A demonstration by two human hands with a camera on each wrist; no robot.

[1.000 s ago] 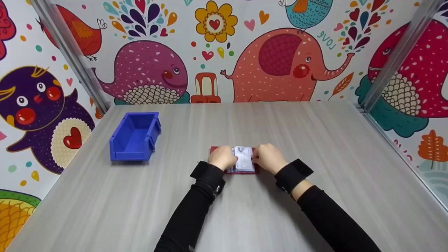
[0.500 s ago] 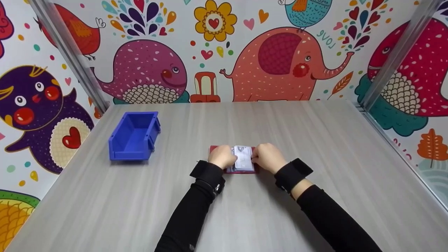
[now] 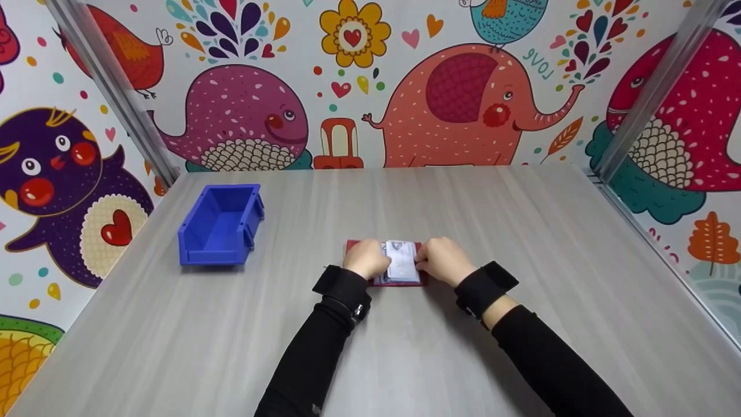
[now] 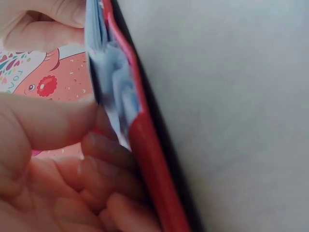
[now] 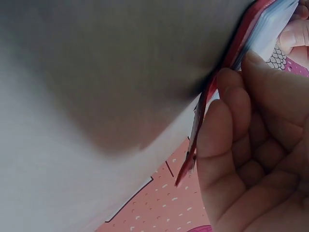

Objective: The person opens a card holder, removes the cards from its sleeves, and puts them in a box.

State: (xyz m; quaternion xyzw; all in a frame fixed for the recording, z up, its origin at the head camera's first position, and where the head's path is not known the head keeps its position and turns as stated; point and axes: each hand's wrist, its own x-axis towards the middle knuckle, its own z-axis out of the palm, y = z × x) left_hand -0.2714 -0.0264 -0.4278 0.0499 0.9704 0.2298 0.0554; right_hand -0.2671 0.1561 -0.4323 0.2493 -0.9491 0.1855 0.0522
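Note:
A small card holder with a red cover (image 3: 399,284) lies spread on the table, with a stack of pale, clear-looking sleeves (image 3: 402,260) in its middle. My left hand (image 3: 366,259) is on its left part, the thumb and curled fingers pinching the edge of the stack. At the right edge, my right hand (image 3: 444,262) pinches the sleeves between thumb and forefinger, its other fingers curled against the red cover (image 5: 211,89). Crumpled bluish plastic (image 4: 120,87) shows between the stack and the cover in the left wrist view. My hands hide much of the cover.
A blue open-fronted bin (image 3: 220,226) stands at the back left of the wood-patterned table (image 3: 486,202). Cartoon-printed walls (image 3: 347,87) rise along the back and both sides, with metal posts (image 3: 110,87) at the corners.

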